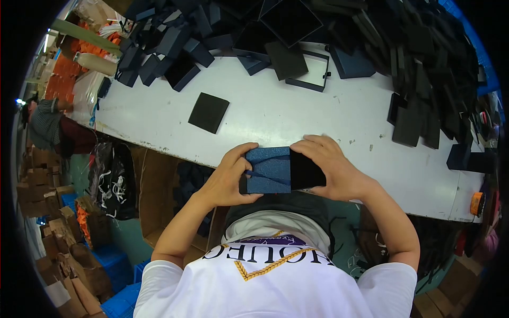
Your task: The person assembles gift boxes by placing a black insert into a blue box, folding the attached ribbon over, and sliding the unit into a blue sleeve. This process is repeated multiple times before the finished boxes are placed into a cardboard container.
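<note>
In front of my torso, at the table's near edge, I hold a small gift box [270, 184] between both hands. Its left part is textured blue with a dark blue ribbon lying across it; a black section [306, 172] shows on the right. My left hand [225, 180] is closed around the blue end, fingers at the far edge and thumb at the near edge. My right hand [339, 168] grips the black end the same way. Beyond them a black square pad [209, 113] lies on the white table [159, 124].
Dark blue boxes [172, 42] are heaped along the table's far side, with black pads [408, 124] piled at the right. An orange tape roll [477, 203] sits at the right edge. A cardboard carton [154, 199] stands below the table's left. Another person [47, 124] sits far left.
</note>
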A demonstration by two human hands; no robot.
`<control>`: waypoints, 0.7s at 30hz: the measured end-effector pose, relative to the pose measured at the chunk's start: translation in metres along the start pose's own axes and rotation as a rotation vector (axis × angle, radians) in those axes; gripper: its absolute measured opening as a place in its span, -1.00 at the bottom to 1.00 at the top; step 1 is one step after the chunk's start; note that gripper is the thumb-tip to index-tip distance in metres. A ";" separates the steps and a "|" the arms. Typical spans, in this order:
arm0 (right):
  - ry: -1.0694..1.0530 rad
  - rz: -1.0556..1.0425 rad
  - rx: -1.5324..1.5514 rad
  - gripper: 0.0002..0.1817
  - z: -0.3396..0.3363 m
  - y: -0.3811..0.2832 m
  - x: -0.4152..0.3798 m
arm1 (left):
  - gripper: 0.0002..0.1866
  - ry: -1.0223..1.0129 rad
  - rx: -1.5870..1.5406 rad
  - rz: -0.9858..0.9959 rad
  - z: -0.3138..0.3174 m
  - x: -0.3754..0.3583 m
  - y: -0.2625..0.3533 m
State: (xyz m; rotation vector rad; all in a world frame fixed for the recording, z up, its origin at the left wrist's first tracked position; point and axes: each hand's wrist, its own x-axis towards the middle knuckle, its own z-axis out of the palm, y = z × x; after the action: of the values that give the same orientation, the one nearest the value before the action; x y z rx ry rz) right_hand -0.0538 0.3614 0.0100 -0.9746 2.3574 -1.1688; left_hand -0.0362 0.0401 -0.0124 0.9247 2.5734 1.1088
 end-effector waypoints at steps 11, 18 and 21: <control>0.446 -0.145 0.286 0.07 0.097 -0.023 0.075 | -0.24 0.358 0.049 -0.050 0.041 -0.024 -0.008; 0.951 0.220 -0.528 -0.22 0.007 0.045 0.163 | -0.07 0.776 0.447 -0.724 0.023 -0.167 0.003; 0.886 0.277 -0.480 -0.37 0.002 0.059 0.161 | -0.04 0.717 0.764 -0.939 0.025 -0.184 0.005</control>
State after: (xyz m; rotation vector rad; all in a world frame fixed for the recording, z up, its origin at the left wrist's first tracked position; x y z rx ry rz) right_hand -0.1920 0.2718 -0.0370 -0.1909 3.4377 -1.0707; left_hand 0.1208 -0.0550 -0.0385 -0.7964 3.3703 0.1472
